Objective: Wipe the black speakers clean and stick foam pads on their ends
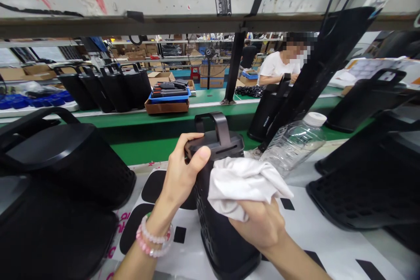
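A black speaker-like unit (218, 223) with a perforated side and a top handle stands upright in front of me. My left hand (183, 170) grips its top left edge, thumb on the upper face and fingers around the far side. A crumpled white cloth (246, 181) is bunched in my right hand (262, 223), against the unit's upper right side. The cloth covers part of that side and hides some of my fingers. Under the unit lies a white sheet (183, 258) with black shapes on it.
Similar black units stand at left (65, 157) and right (367, 183). A clear bottle (295, 144) is just beyond the cloth. Behind runs a green bench (131, 148) with more units and a blue tray (170, 96). A person (277, 68) works beyond; a beam crosses overhead.
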Tool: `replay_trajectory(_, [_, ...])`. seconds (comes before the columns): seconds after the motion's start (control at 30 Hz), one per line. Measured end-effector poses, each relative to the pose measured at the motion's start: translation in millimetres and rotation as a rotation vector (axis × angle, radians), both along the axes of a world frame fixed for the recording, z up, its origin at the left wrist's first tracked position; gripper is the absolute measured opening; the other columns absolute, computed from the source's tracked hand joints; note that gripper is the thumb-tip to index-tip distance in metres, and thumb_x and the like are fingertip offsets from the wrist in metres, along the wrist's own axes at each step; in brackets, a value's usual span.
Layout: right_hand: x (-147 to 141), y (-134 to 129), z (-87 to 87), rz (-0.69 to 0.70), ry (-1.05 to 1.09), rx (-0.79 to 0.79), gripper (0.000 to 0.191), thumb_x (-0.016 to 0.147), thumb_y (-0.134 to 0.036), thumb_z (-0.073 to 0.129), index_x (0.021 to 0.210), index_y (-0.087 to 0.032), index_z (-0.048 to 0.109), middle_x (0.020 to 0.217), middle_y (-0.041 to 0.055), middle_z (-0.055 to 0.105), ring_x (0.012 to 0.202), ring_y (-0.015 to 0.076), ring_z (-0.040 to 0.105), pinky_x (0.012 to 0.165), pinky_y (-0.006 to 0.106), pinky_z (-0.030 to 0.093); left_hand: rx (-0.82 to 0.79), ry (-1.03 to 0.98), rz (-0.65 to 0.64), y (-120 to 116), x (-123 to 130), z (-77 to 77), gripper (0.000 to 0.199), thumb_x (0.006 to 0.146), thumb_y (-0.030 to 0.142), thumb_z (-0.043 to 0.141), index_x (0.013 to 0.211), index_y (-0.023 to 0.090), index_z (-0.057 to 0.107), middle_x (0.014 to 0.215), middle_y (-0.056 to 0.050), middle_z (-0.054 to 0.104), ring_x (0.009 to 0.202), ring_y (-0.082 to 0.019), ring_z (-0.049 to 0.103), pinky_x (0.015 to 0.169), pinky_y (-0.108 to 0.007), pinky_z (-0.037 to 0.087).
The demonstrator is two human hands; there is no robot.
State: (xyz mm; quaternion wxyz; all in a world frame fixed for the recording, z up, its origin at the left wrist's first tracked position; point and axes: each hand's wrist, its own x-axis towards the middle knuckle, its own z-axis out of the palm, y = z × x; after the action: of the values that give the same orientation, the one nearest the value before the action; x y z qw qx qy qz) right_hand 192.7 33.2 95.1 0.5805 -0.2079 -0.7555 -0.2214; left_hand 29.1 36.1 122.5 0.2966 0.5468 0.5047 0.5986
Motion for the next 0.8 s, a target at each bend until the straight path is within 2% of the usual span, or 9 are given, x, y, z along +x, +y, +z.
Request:
replay_trajectory(0.13, [1, -4, 6.9, 0.198, 0.056, -0.145, 0.021, 0.079, -0.005, 0.054, 0.084, -0.022, 0.064, 0.076, -0.0010, 0.073, 0.066, 0.0161, 0.069, 0.059, 0.026, 0.056, 0.014, -0.075, -0.020, 3, -2, -4.0, 0.048, 0.080, 0.065, 0.062, 0.107, 0.025, 0.062, 0.097, -0.001, 0.067, 0.091, -0.022, 0.061, 0.080, -0.032, 0.045])
replay_trajectory(0.2, [6, -8, 7.4, 0.308, 0.317, -0.326, 0.012, 0.080, -0.012, 0.059, 0.084, -0.023, 0.062, 0.071, -0.0028, 0.070, 0.060, 0.0153, 0.067, 0.053, 0.024, 0.054, 0.017, -0.100, -0.040, 5, -3, -7.1, 0.047, 0.082, 0.064, 0.061, 0.108, 0.025, 0.062, 0.100, -0.002, 0.067, 0.090, -0.022, 0.061, 0.079, -0.032, 0.045])
replay_trajectory(0.27, [13, -13, 7.9, 0.317, 0.725, -0.600, 0.009, 0.078, -0.019, 0.067, 0.087, -0.022, 0.065, 0.070, -0.0027, 0.069, 0.057, 0.0150, 0.066, 0.051, 0.024, 0.053, 0.024, -0.116, -0.049, 8, -4, -10.5, 0.047, 0.082, 0.064, 0.060, 0.108, 0.025, 0.063, 0.100, -0.003, 0.067, 0.089, -0.022, 0.061, 0.077, -0.031, 0.045])
replay_trajectory(0.33, [22, -17, 9.3, 0.284, 1.070, -0.863, 0.009, 0.075, -0.022, 0.074, 0.083, -0.023, 0.069, 0.071, -0.0015, 0.072, 0.063, 0.0166, 0.069, 0.058, 0.025, 0.056, 0.028, -0.132, -0.040, 11, -6, -14.0, 0.048, 0.082, 0.065, 0.059, 0.108, 0.025, 0.063, 0.099, -0.004, 0.067, 0.087, -0.022, 0.061, 0.075, -0.031, 0.045])
replay_trajectory(0.4, [31, -21, 10.8, 0.320, 1.224, -1.067, 0.008, 0.073, -0.028, 0.078, 0.078, -0.024, 0.073, 0.074, 0.0009, 0.075, 0.077, 0.0214, 0.073, 0.075, 0.031, 0.059, 0.028, -0.149, -0.021, 14, -7, -17.1, 0.048, 0.082, 0.065, 0.058, 0.108, 0.024, 0.063, 0.098, -0.004, 0.067, 0.085, -0.021, 0.061, 0.074, -0.031, 0.046])
replay_trajectory(0.53, [46, -24, 10.5, 0.573, 1.291, -1.301, 0.028, 0.070, -0.050, 0.079, 0.085, -0.026, 0.078, 0.079, 0.0066, 0.077, 0.092, 0.0316, 0.073, 0.089, 0.043, 0.058, 0.031, -0.181, 0.005, 17, -9, -21.2, 0.049, 0.081, 0.065, 0.059, 0.106, 0.023, 0.063, 0.096, -0.004, 0.067, 0.082, -0.019, 0.061, 0.074, -0.030, 0.047])
replay_trajectory(0.6, [50, -24, 7.3, 0.626, 1.335, -1.374, 0.035, 0.063, -0.049, 0.083, 0.091, -0.028, 0.078, 0.082, 0.0064, 0.077, 0.090, 0.0329, 0.073, 0.087, 0.045, 0.059, 0.023, -0.199, 0.007, 18, -10, -22.1, 0.049, 0.081, 0.066, 0.060, 0.106, 0.024, 0.063, 0.095, -0.003, 0.067, 0.080, -0.019, 0.062, 0.073, -0.030, 0.047])
replay_trajectory(0.67, [53, -22, 1.2, 0.600, 1.376, -1.456, 0.048, 0.059, -0.040, 0.087, 0.105, -0.030, 0.075, 0.088, 0.0052, 0.078, 0.088, 0.0318, 0.074, 0.083, 0.042, 0.061, 0.009, -0.217, 0.005, 18, -10, -22.6, 0.050, 0.080, 0.066, 0.060, 0.107, 0.024, 0.063, 0.094, -0.003, 0.067, 0.079, -0.018, 0.062, 0.072, -0.029, 0.048])
replay_trajectory(0.8, [63, -24, -22.9, 0.414, 1.363, -1.692, 0.080, 0.056, -0.034, 0.090, 0.130, -0.030, 0.061, 0.102, 0.0067, 0.076, 0.086, 0.0310, 0.074, 0.066, 0.034, 0.063, -0.022, -0.290, 0.030, 20, -9, -23.3, 0.050, 0.080, 0.066, 0.060, 0.106, 0.023, 0.064, 0.093, -0.002, 0.069, 0.076, -0.017, 0.063, 0.070, -0.028, 0.049])
